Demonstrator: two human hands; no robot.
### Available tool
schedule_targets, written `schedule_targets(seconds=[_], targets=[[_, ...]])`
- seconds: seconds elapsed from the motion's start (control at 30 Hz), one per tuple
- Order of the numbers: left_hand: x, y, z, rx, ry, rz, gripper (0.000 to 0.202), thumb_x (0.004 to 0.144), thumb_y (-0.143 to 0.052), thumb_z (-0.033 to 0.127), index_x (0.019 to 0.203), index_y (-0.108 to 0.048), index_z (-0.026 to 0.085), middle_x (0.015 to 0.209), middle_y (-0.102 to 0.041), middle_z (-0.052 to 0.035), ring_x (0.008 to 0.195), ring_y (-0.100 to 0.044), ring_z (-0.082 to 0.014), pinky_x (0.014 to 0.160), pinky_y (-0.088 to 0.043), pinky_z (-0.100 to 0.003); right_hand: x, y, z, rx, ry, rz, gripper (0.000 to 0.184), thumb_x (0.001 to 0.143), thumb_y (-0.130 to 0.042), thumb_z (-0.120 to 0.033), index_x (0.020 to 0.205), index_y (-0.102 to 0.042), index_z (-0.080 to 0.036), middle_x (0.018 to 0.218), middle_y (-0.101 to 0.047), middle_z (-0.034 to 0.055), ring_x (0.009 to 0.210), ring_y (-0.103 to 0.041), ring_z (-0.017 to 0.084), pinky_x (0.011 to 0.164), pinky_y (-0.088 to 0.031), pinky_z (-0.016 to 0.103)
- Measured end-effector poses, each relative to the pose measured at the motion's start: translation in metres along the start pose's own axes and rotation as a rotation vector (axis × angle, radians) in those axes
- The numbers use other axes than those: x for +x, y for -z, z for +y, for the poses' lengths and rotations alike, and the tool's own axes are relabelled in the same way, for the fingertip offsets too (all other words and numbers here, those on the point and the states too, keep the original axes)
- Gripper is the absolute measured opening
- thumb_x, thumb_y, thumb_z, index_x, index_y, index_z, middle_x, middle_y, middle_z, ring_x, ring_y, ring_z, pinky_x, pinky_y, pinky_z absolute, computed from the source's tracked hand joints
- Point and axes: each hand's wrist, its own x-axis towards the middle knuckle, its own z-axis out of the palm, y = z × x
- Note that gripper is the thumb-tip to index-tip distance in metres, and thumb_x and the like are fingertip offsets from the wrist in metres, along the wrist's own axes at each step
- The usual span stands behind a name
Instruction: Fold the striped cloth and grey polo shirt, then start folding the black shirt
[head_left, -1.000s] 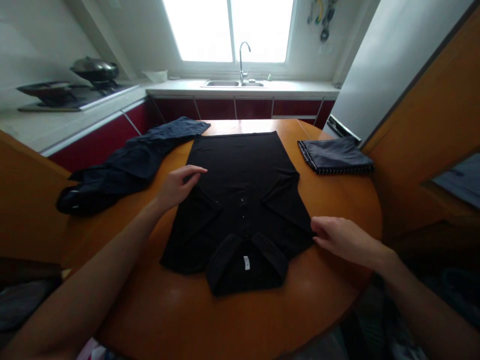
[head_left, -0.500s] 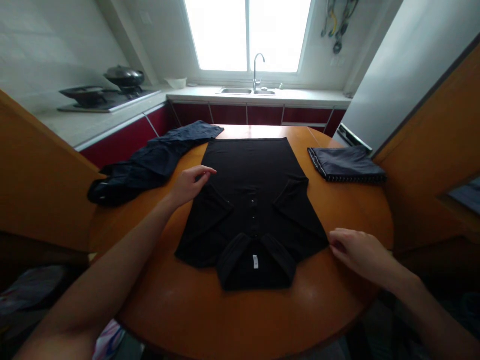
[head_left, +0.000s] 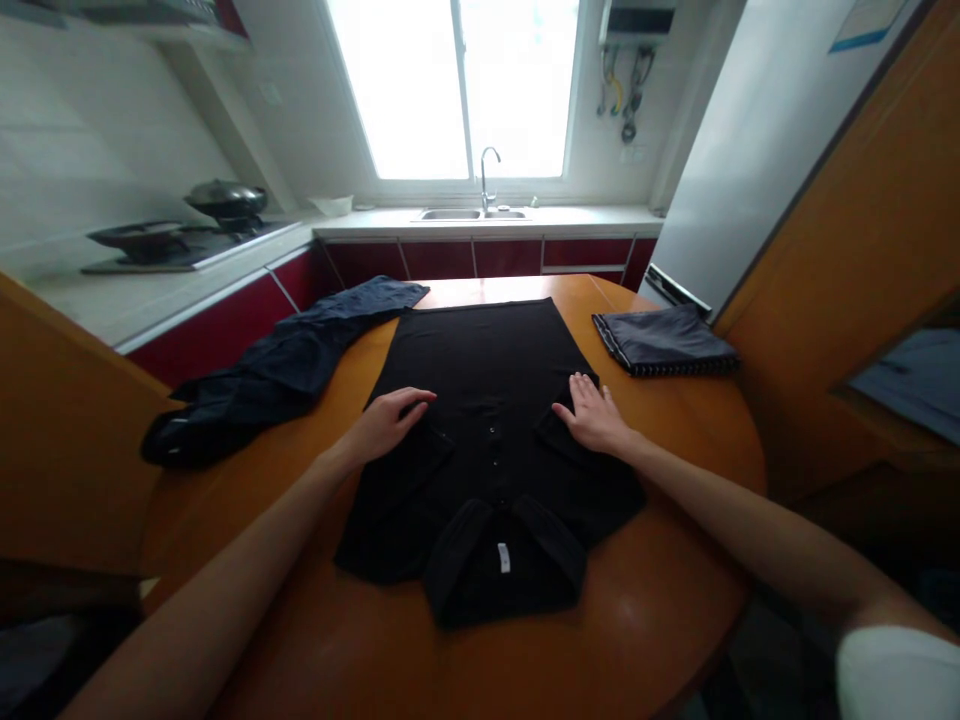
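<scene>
A black polo shirt [head_left: 480, 350] lies spread front-up, its collar [head_left: 457, 570] toward me and its hem at the far side. A small white label [head_left: 504, 558] shows inside the neck, and buttons run up the placket. Both short sleeves are folded in over the body. My right hand [head_left: 592, 412] rests flat with fingers spread on the sleeve at the right. Over the shirt's left edge, near the other sleeve, is my left hand [head_left: 390, 420], its fingers stretched out and the thumb apart. Nothing shows in either hand.
The shirt lies on a round wooden table [head_left: 525, 660]. Crumpled dark blue trousers [head_left: 262, 365] lie along its left edge. At the right is a folded grey garment [head_left: 667, 338]. A counter with a sink [head_left: 450, 214] and a stove [head_left: 202, 245] with pans stand beyond.
My right hand has moved from beside the shirt's near right corner inward and away from me, onto the right sleeve, and its fingers have opened. The head view has tilted up slightly.
</scene>
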Motion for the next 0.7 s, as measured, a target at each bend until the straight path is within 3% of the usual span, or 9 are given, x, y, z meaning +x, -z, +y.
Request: schedule_targets(seconds=[0.1,0.27,0.37,0.5,0.7], targets=[[0.000,0.000,-0.011,-0.006,0.030,-0.002,0.043,0.098,-0.046,0.052,0.119,-0.068,0.020,0.119,-0.071,-0.0078,0.110,-0.067,-0.0248,0.101,-0.051,-0.039,-0.002,-0.008,0.016,-0.005,-0.053,0.033,0.084,0.101,-0.024,-0.064,0.158,-0.026,-0.001,0.165,-0.018,0.0197,0.154,-0.012,0.031,0.124,-0.010,0.052],[0.002,-0.001,-0.017,-0.009,0.052,0.008,0.047,0.098,-0.046,0.054,0.121,-0.068,0.020,0.122,-0.071,-0.0080,0.112,-0.066,-0.0250,0.102,-0.050,-0.037,0.008,0.001,0.024,0.035,-0.035,0.159,0.079,0.104,-0.019,-0.058,0.153,-0.037,0.000,0.160,-0.033,0.0218,0.152,-0.023,0.031,0.122,-0.019,0.047],[0.002,-0.001,-0.016,-0.005,0.058,0.015,0.049,0.098,-0.045,0.057,0.121,-0.068,0.020,0.122,-0.071,-0.0077,0.113,-0.066,-0.0252,0.102,-0.050,-0.038,0.019,0.005,0.023,0.030,0.022,0.119,0.076,0.104,-0.018,-0.057,0.154,-0.037,-0.002,0.160,-0.033,0.0191,0.152,-0.024,0.029,0.122,-0.020,0.046],[0.000,0.004,-0.017,0.015,0.074,0.037,0.050,0.098,-0.044,0.057,0.121,-0.068,0.020,0.121,-0.071,-0.0083,0.112,-0.066,-0.0256,0.102,-0.051,-0.038,0.023,0.004,0.029,-0.025,-0.025,0.055,0.078,0.104,-0.017,-0.059,0.150,-0.042,-0.002,0.160,-0.033,0.0215,0.151,-0.026,0.031,0.122,-0.018,0.051],[0.001,0.007,-0.028,0.036,0.156,0.106,0.054,0.098,-0.039,0.057,0.121,-0.069,0.017,0.123,-0.071,-0.0108,0.116,-0.065,-0.0267,0.106,-0.048,-0.041,0.032,0.005,0.037,0.016,-0.083,0.148,0.079,0.104,-0.014,-0.057,0.149,-0.043,0.001,0.159,-0.034,0.0242,0.150,-0.027,0.032,0.121,-0.021,0.047]])
